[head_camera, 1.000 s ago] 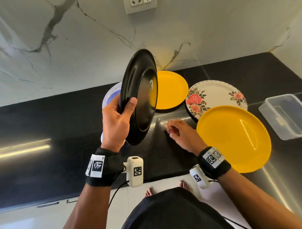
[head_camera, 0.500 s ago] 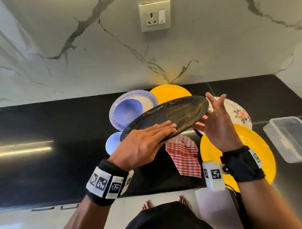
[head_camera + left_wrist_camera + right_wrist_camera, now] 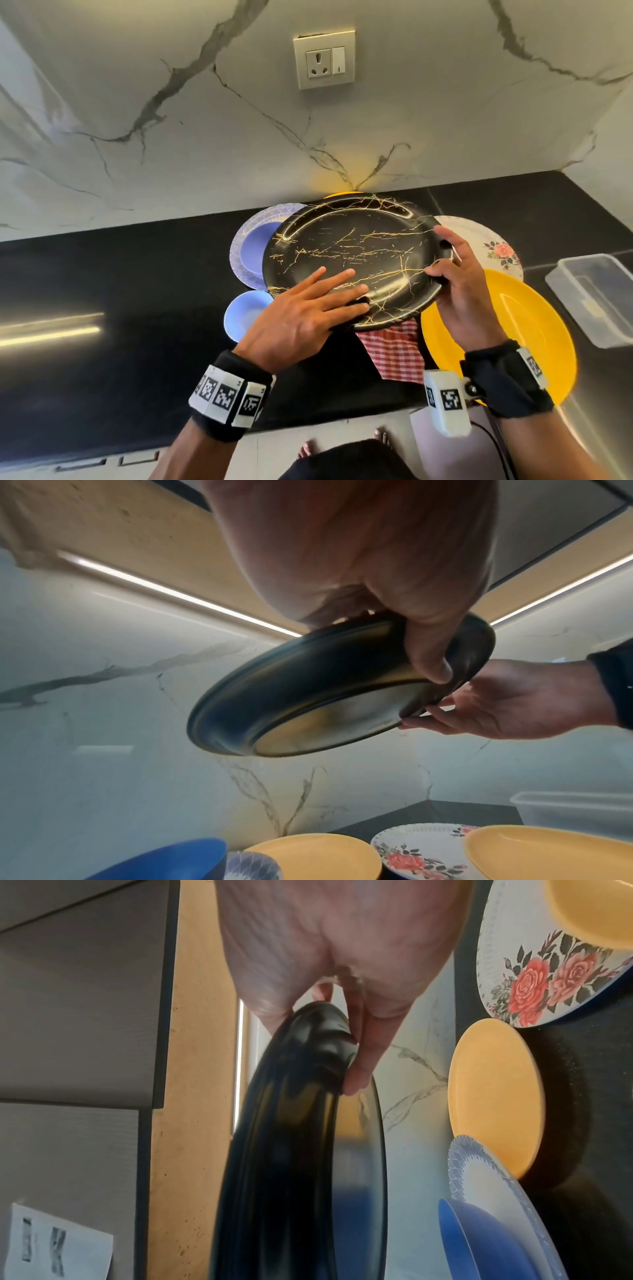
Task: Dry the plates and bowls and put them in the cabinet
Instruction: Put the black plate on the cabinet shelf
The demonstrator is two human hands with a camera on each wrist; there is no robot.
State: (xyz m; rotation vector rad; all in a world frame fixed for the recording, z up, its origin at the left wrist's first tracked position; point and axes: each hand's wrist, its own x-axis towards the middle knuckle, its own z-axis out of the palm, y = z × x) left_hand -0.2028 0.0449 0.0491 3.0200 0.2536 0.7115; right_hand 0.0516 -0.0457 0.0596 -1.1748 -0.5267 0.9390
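Note:
A black plate with gold veins (image 3: 356, 253) hangs face up, nearly level, above the counter. My left hand (image 3: 318, 305) holds its near-left edge: straight fingers lie on the top face, and in the left wrist view the thumb (image 3: 428, 653) curls under the black plate (image 3: 308, 696). My right hand (image 3: 452, 274) pinches the right rim, thumb on top and fingers beneath; the right wrist view shows those fingers (image 3: 363, 1056) on the plate's rim (image 3: 308, 1110). A red checked cloth (image 3: 394, 353) lies on the counter under the plate, partly hidden.
On the black counter (image 3: 137, 308) lie a big yellow plate (image 3: 534, 329), a rose-patterned plate (image 3: 489, 246), a blue patterned plate (image 3: 246, 253), a small blue bowl (image 3: 243, 315) and a clear tub (image 3: 596, 294). Grey wall cabinets (image 3: 78, 988) hang overhead.
The plate has swung from upright in my left hand to face up and nearly level. My right hand rose from the counter and took hold of the right rim.

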